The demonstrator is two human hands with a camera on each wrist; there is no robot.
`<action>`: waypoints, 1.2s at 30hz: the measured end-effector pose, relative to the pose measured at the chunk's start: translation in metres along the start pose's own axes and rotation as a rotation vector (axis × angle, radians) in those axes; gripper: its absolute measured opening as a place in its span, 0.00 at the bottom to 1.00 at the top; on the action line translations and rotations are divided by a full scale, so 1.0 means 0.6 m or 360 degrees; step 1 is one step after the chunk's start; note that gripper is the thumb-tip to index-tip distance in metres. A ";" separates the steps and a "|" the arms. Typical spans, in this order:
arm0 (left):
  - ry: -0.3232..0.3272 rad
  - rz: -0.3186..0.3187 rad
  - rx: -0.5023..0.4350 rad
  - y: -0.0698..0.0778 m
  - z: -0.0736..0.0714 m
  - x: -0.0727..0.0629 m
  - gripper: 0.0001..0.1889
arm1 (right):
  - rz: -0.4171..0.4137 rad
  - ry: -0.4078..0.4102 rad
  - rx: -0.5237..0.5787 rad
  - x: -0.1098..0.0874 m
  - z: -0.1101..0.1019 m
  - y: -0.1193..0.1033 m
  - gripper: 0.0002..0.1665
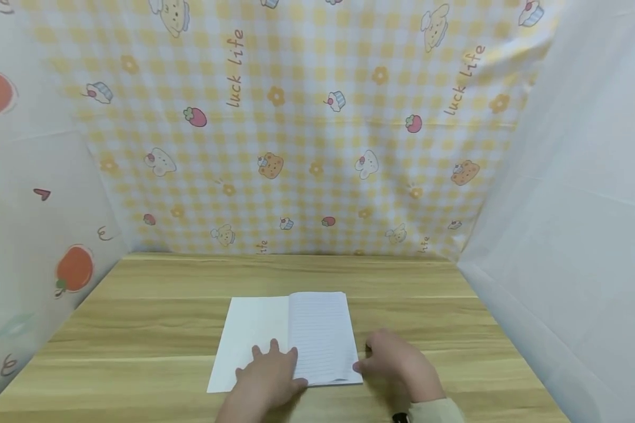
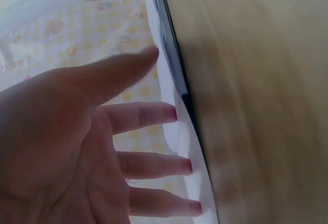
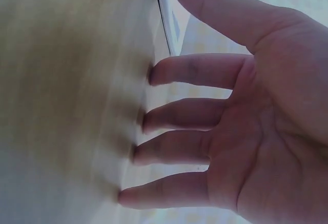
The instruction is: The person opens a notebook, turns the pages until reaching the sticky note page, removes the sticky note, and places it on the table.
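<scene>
An open notebook lies on the wooden table, with a blank white page on the left and a lined page on the right. My left hand rests with spread fingers on the lower part of the blank page, near the spine. In the left wrist view, the fingertips of this hand touch the paper. Beside the notebook's lower right edge is my right hand, its thumb at the lined page's edge. The right wrist view shows the other fingers of that hand spread, their tips on the tabletop.
The wooden table extends around the notebook. A yellow checked cloth with cartoon prints hangs behind it, and pale sheets stand at both sides. A small black object shows by the right sleeve.
</scene>
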State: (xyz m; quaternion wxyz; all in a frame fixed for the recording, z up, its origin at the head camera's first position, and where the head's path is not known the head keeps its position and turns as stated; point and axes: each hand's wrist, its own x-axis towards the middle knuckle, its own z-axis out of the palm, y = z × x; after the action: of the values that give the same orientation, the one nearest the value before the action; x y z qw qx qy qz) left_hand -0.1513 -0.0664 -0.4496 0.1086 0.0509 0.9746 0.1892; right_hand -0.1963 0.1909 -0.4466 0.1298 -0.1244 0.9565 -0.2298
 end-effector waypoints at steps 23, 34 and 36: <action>0.0702 0.0229 0.0450 -0.010 -0.008 0.011 0.45 | -0.0060 -0.0078 0.0020 0.012 -0.004 0.006 0.36; 0.0149 0.0278 0.0423 -0.005 0.004 0.011 0.18 | -0.0013 -0.0039 -0.0056 0.018 -0.007 0.003 0.29; 0.0050 0.0257 0.0318 -0.004 0.004 0.013 0.20 | -0.0010 -0.0043 -0.0054 0.019 -0.008 0.003 0.29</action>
State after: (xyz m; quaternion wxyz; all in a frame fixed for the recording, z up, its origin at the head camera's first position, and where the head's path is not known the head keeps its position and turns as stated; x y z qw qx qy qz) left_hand -0.1588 -0.0667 -0.4540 0.0720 0.1368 0.9829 0.0999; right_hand -0.2089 0.1911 -0.4458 0.1398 -0.1327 0.9580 -0.2124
